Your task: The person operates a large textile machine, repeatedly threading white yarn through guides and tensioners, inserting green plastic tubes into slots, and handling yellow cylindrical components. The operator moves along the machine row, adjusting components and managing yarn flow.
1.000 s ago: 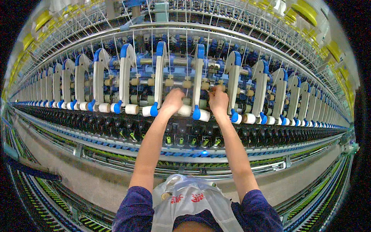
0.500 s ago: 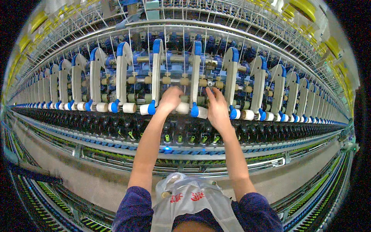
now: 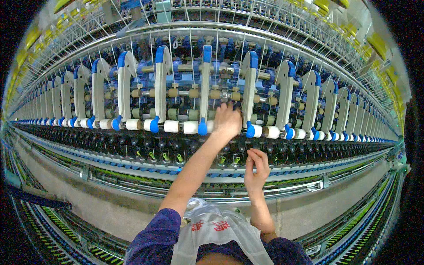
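Observation:
My left hand (image 3: 227, 122) reaches up between two grey, blue-capped lever arms on a long spinning frame. Its bent fingers are at the tan rollers (image 3: 193, 93), close together and slightly blurred; anything between them is hidden. A white roller (image 3: 191, 127) with a blue end piece (image 3: 202, 126) sits just left of that hand. Lower down, my right hand (image 3: 257, 170) hovers in front of the dark spindle row, thumb and fingertips pinched together. Whatever it pinches is too fine to make out. Green-tipped spindles (image 3: 222, 160) stand to its left.
Lever arms (image 3: 161, 84) repeat along the frame on both sides. Thin white rods hang down from above, beneath a metal rail (image 3: 198, 25). Yellow bobbins (image 3: 378, 46) line the upper edges. A pale apron (image 3: 210, 229) covers my front, and floor (image 3: 300, 212) shows behind me.
My left hand has shifted right into the neighbouring gap between lever arms. My right hand has left that gap and dropped down to spindle height. The view has moved slightly to the right.

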Tool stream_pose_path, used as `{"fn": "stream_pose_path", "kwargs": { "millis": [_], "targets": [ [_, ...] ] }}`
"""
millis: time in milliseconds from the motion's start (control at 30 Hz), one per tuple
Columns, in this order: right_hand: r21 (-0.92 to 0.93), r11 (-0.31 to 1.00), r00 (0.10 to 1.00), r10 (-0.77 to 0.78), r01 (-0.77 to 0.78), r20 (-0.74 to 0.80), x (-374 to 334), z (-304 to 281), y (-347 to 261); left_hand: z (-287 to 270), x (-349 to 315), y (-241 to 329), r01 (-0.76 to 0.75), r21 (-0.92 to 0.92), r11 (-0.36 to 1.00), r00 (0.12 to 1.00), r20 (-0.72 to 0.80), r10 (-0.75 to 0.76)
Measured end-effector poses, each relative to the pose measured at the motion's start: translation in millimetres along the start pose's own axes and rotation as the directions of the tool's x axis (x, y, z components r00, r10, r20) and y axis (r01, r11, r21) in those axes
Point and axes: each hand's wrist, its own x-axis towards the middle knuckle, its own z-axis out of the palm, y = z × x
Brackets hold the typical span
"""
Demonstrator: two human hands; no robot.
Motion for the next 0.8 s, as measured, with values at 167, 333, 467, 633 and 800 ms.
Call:
{"fn": "stream_pose_path", "kwargs": {
  "millis": [167,333,467,633,800],
  "targets": [
    [0.08,0.986,0.989,0.142,-0.146,0.05,-10,-5,3,16,21,-12,0.097,-0.186,0.978,0.987,-0.108,-0.118],
    [0.129,0.985,0.993,0.111,-0.115,0.039,-13,-7,12,10,10,-14,0.223,-0.208,0.952,0.955,-0.147,-0.256],
    [0.122,0.986,0.991,0.104,-0.114,0.085,-14,-9,15,-1,13,-13,0.159,-0.001,0.987,0.987,-0.003,-0.159],
    [0.147,0.985,0.992,0.079,-0.094,0.1,-14,-6,10,-3,9,-13,0.144,0.157,0.977,0.988,0.038,-0.152],
    [0.099,0.988,0.99,0.111,-0.119,0.084,-7,1,-4,-4,11,-15,0.195,0.09,0.977,0.976,0.084,-0.203]
  ]
}}
